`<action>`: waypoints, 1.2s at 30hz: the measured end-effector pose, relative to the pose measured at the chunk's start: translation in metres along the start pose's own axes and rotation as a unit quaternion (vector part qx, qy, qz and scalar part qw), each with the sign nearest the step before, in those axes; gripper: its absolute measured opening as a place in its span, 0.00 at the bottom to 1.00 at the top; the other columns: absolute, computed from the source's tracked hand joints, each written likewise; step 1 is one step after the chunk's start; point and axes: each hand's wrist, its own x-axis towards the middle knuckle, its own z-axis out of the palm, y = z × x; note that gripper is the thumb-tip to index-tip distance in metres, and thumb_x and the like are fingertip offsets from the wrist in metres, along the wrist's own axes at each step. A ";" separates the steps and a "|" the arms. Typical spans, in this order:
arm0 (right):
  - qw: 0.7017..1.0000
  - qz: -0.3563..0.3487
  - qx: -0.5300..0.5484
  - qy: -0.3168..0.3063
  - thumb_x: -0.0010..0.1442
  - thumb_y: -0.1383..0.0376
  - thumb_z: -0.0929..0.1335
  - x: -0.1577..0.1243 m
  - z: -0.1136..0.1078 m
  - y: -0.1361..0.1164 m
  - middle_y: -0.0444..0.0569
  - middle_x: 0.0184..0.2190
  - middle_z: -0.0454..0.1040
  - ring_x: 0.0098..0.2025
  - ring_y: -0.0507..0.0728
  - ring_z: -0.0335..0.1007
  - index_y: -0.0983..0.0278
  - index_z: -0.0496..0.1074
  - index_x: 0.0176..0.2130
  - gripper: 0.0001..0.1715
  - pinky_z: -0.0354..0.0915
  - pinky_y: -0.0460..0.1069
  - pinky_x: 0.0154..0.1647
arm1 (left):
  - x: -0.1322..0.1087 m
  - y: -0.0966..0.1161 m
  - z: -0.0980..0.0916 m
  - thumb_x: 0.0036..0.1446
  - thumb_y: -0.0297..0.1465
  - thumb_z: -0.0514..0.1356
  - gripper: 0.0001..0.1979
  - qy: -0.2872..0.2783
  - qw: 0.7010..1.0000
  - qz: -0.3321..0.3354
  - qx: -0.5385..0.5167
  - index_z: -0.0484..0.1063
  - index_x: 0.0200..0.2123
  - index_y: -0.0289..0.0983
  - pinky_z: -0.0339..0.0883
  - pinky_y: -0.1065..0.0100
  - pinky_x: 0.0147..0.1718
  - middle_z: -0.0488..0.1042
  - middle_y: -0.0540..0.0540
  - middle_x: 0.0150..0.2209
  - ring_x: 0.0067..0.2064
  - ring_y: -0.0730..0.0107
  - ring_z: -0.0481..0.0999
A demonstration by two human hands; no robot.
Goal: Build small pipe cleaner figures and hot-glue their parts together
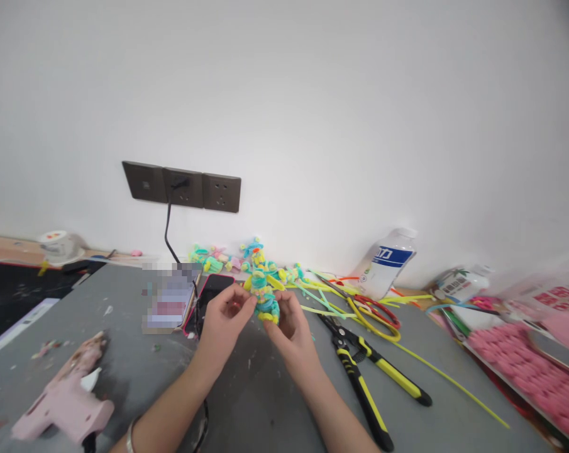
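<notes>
Between my two hands, above the grey table, is a small teal and yellow figure [261, 290] that looks made of fuzzy pipe cleaners. My left hand [228, 316] pinches its left side with thumb and fingers. On the other side my right hand [291, 330] has its fingertips closed on the lower right of it. The figure stands roughly upright, and its edges are partly covered by my fingers. Just behind, against the wall, several similar small fuzzy pieces [213, 259] in green, pink and yellow lie in a row.
A pink glue gun [65, 406] lies at left. Near my left hand are a phone [171, 305] and a black phone with a pink edge [215, 286]. Yellow-black pliers [359, 365], red-and-yellow scissors [371, 311], loose stems [449, 380], a bottle [388, 264] and pink knitwork [515, 358] occupy the right.
</notes>
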 end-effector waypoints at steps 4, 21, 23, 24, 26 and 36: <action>1.000 0.006 -0.001 0.007 0.52 0.62 0.74 0.000 0.001 0.000 0.44 0.34 0.67 0.35 0.55 0.65 0.59 0.64 0.39 0.17 0.62 0.47 0.34 | 0.000 0.000 0.000 0.49 0.35 0.64 0.12 0.002 1.000 0.002 0.004 0.67 0.21 0.37 0.58 0.73 0.25 0.65 0.54 0.21 0.25 0.74 0.63; 0.998 0.057 0.020 0.007 0.54 0.56 0.74 -0.002 -0.001 -0.002 0.45 0.36 0.71 0.36 0.55 0.66 0.59 0.63 0.39 0.20 0.62 0.47 0.36 | -0.002 0.003 -0.001 0.55 0.40 0.60 0.15 -0.006 1.000 0.004 0.003 0.67 0.22 0.37 0.58 0.72 0.25 0.63 0.53 0.21 0.25 0.73 0.62; 0.998 0.057 0.019 0.008 0.54 0.56 0.74 -0.002 -0.001 -0.002 0.45 0.36 0.71 0.35 0.55 0.66 0.59 0.64 0.39 0.19 0.62 0.47 0.35 | -0.002 0.002 -0.001 0.56 0.40 0.60 0.16 -0.008 1.000 0.007 0.004 0.67 0.22 0.37 0.57 0.72 0.25 0.63 0.53 0.21 0.25 0.73 0.62; 0.998 0.057 0.015 0.008 0.54 0.56 0.74 -0.002 -0.001 -0.002 0.45 0.36 0.71 0.35 0.55 0.66 0.59 0.64 0.39 0.19 0.62 0.47 0.35 | -0.003 0.002 -0.001 0.55 0.40 0.61 0.15 -0.008 1.000 0.007 0.003 0.67 0.22 0.37 0.57 0.72 0.25 0.63 0.53 0.21 0.25 0.73 0.62; 0.998 0.054 0.007 0.011 0.54 0.55 0.74 -0.002 -0.001 -0.002 0.45 0.34 0.70 0.33 0.54 0.65 0.59 0.64 0.39 0.19 0.62 0.47 0.33 | -0.003 0.002 0.000 0.53 0.40 0.62 0.14 -0.009 1.000 0.003 0.001 0.68 0.23 0.37 0.58 0.72 0.25 0.65 0.53 0.21 0.25 0.73 0.63; 0.999 0.036 -0.002 -0.002 0.54 0.55 0.73 -0.002 0.000 -0.004 0.45 0.34 0.69 0.32 0.54 0.64 0.59 0.64 0.39 0.19 0.62 0.47 0.32 | -0.002 0.002 0.000 0.51 0.35 0.62 0.12 -0.007 0.999 0.015 0.033 0.67 0.21 0.37 0.58 0.72 0.25 0.66 0.52 0.21 0.25 0.72 0.65</action>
